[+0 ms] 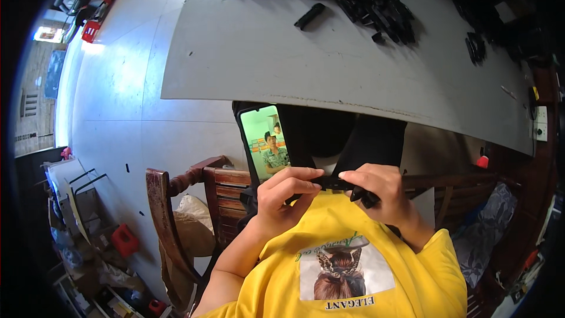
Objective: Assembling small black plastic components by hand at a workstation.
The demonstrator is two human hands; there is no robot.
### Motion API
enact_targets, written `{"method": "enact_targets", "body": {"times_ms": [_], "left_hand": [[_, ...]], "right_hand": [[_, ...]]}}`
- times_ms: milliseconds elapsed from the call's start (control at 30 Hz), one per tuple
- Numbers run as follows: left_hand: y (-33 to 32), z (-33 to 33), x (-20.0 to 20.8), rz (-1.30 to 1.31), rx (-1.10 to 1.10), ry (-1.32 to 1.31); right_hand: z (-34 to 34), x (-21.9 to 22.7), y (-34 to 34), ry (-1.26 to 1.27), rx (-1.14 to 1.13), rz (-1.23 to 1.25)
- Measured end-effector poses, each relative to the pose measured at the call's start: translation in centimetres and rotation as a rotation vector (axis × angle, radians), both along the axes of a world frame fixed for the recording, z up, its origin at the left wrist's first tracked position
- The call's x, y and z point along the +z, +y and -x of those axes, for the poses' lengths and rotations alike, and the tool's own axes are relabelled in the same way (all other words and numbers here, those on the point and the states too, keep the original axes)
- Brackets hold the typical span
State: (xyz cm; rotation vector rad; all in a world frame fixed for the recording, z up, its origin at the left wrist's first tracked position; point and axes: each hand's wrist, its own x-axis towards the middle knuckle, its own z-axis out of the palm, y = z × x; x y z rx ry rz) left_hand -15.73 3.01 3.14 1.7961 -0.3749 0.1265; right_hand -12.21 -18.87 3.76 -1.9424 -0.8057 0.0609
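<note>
Fingers (303,172) of the left hand (278,200) and right hand (384,189) pinch opposite ends of a black part (333,183) between them, apparently to steady it. Beyond the left fingers, a phone (265,141) rests screen-up, likely for viewing; farther ahead, a surface (253,53) carries piled black pieces (385,15).

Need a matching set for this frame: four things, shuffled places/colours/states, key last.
1. phone
2. shirt
3. heap of black parts
4. black piece

A. held by the left hand and right hand
B. on the far side of the table
C. screen lit
D. yellow

Pairs: 1-C, 2-D, 3-B, 4-A
</note>
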Motion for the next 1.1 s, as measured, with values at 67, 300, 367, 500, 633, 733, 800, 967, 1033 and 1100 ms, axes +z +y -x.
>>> {"method": "enact_targets", "body": {"times_ms": [67,300,367,500,633,733,800,967,1033,1100], "left_hand": [[0.1,0.3,0.4,0.048,0.041,0.076],[0.3,1.9,0.1,0.386,-0.003,0.217],[0.1,1.3,0.5,0.482,-0.128,0.185],[1.6,0.5,0.6,-0.050,0.305,-0.174],[3.0,-0.4,1.1,-0.495,0.693,-0.262],[2.2,-0.8,1.4,-0.458,0.729,-0.298],[2.0,-1.1,1.5,-0.479,0.707,-0.325],[0.7,-2.1,2.6,0.288,0.290,-0.006],[-0.8,-3.2,3.4,0.693,-0.031,0.224],[-2.0,-4.0,4.3,0.824,-0.193,0.445]], "right_hand": [[0.4,-0.3,0.6,0.057,-0.037,-0.068],[0.7,-1.7,1.6,0.244,0.017,-0.236],[0.9,-2.8,2.0,0.416,0.086,-0.472],[1.5,-2.9,2.6,0.479,0.065,-0.656],[1.3,-2.5,2.1,0.415,0.034,-0.628],[1.3,-2.2,2.0,0.354,0.006,-0.672],[1.1,-1.6,1.8,0.335,-0.017,-0.619],[-0.2,0.1,2.1,0.190,-0.058,-0.404],[-0.5,0.9,2.1,0.110,0.004,-0.304],[-0.7,1.3,1.7,0.083,0.058,-0.184]]}}
